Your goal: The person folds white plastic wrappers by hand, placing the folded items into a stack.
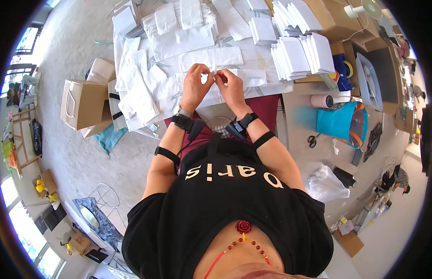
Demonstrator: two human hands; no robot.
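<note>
My left hand [196,87] and my right hand [231,92] meet over the near edge of the table, fingertips pinched close together. Something small and whitish shows between them, too small to make out. Under and beside the hands lies a flat white sleeve [254,77], partly hidden by them. Just beyond is another flat white sleeve [225,56]. A layered pile of white sleeves [183,41] lies farther back, and more loose ones [140,100] are spread to the left, some over the table's edge.
Stacks of folded white sheets [290,58] stand at the table's right. Beyond them are open cardboard boxes [388,69], a pink cup [321,101] and a turquoise bag [339,120]. Black scissors [312,141] lie lower right. A cardboard box [81,103] stands left of the table.
</note>
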